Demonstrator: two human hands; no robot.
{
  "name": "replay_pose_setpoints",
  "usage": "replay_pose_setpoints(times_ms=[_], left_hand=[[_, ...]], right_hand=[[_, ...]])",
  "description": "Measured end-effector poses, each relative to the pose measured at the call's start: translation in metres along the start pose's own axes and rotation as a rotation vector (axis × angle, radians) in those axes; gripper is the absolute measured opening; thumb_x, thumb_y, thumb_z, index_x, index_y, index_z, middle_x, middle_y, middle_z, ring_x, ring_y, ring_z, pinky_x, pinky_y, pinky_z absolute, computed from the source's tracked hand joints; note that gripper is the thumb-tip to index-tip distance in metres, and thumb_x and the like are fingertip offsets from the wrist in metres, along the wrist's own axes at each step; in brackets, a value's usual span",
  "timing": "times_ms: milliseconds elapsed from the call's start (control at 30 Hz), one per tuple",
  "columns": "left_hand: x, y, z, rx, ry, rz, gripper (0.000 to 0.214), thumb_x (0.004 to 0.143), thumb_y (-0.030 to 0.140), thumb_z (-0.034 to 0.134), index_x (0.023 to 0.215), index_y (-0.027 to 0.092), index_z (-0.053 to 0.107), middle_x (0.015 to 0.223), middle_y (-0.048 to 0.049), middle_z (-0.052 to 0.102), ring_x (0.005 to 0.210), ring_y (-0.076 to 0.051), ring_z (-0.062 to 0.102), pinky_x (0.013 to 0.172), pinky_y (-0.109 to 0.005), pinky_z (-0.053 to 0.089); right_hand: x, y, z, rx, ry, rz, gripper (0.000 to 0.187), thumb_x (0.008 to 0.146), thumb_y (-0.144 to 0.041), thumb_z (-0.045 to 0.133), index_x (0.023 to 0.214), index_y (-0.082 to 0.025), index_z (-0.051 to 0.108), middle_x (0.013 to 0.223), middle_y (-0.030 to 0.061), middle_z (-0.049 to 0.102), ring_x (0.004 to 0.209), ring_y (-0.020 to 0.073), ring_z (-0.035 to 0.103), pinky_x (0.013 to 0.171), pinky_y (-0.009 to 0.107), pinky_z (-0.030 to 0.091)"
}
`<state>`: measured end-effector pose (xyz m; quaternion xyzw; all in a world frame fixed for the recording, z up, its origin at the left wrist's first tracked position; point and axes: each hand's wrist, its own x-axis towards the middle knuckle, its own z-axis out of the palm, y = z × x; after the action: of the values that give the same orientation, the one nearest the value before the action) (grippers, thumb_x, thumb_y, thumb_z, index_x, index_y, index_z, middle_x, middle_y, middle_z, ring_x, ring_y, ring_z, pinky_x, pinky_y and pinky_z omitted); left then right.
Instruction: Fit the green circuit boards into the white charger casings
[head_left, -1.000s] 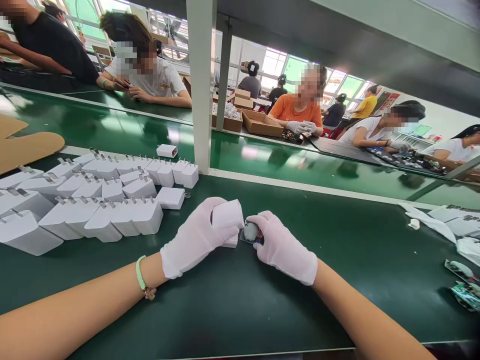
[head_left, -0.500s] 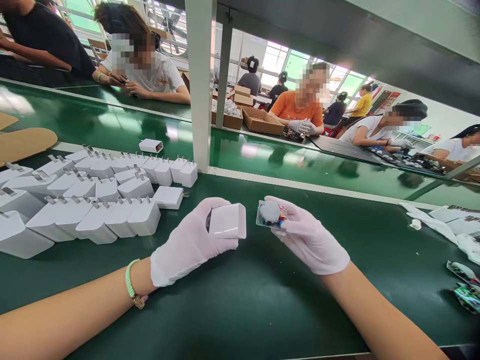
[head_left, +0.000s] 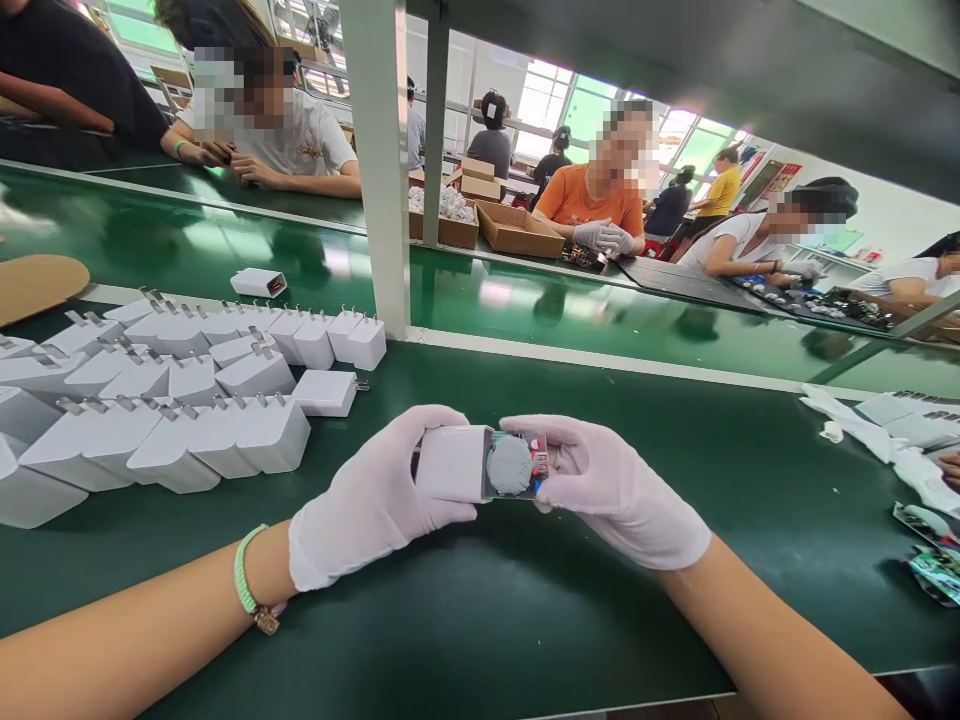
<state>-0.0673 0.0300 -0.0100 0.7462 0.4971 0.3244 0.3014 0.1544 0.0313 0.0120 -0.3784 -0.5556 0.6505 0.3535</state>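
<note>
My left hand (head_left: pixel 375 498), in a white glove, is closed round a white charger housing (head_left: pixel 452 464) whose open end faces right. Between the gloved fingers and thumb of my right hand (head_left: pixel 611 490) is a circuit board (head_left: pixel 511 464) with a grey round blob and a metal USB port on it. The board's left edge meets the mouth of the housing; how far it reaches inside is hidden. To the left of my hands stand rows of white chargers (head_left: pixel 270 437) with metal prongs pointing up. A single charger (head_left: pixel 325 393) lies on its side near my left hand.
A white post (head_left: pixel 386 170) rises behind the chargers. Beyond a pale rail runs a green conveyor belt (head_left: pixel 525 310) carrying one white charger (head_left: pixel 259 283). More circuit boards (head_left: pixel 934 570) lie at the right edge, near a white cloth (head_left: pixel 922 475). Several co-workers sit across the belt.
My hands have come together, and the circuit board has moved left to the housing's open end. On the belt, the lone charger now appears further left. The view has shifted slightly.
</note>
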Motion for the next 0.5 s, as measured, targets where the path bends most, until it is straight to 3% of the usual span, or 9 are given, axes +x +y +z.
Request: replay_pose_setpoints(times_ms=[167,333,433,500], left_hand=[[-0.003,0.0,0.004,-0.014,0.002,0.025,0.052,0.06,0.033,0.077,0.104,0.024,0.051,0.104,-0.0028,0.063,0.09,-0.022,0.063,0.08,-0.036,0.054],[-0.004,-0.002,0.005,-0.153,-0.009,0.031,0.056,0.059,0.033,0.079,0.105,0.024,0.049,0.109,-0.0055,0.061,0.094,-0.024,0.063,0.083,-0.039,0.055],[-0.006,-0.002,0.006,-0.272,-0.038,0.061,0.058,0.059,0.028,0.079,0.107,0.026,0.046,0.118,-0.0072,0.055,0.102,-0.025,0.061,0.086,-0.039,0.055],[-0.007,-0.003,0.007,-0.346,-0.077,0.088,0.062,0.057,0.027,0.079,0.107,0.026,0.042,0.124,-0.0088,0.051,0.106,-0.027,0.06,0.088,-0.04,0.055]], right_hand=[[0.001,0.014,0.001,-0.201,0.069,-0.02,0.059,0.061,-0.006,0.07,0.118,-0.022,0.062,0.105,0.0053,0.066,0.084,0.017,0.062,0.074,0.033,0.053],[0.004,0.027,0.008,-0.166,0.086,-0.09,0.069,0.061,-0.014,0.078,0.124,-0.026,0.054,0.104,0.0023,0.06,0.077,0.0122,0.06,0.075,0.031,0.052],[0.004,0.026,0.016,-0.1,0.044,-0.03,0.073,0.067,-0.024,0.076,0.132,-0.024,0.044,0.108,0.0041,0.056,0.078,0.0127,0.06,0.076,0.032,0.051],[0.004,0.021,0.023,-0.039,-0.065,-0.004,0.071,0.071,-0.035,0.074,0.133,-0.021,0.043,0.111,0.0064,0.055,0.086,0.0158,0.059,0.081,0.035,0.05]])
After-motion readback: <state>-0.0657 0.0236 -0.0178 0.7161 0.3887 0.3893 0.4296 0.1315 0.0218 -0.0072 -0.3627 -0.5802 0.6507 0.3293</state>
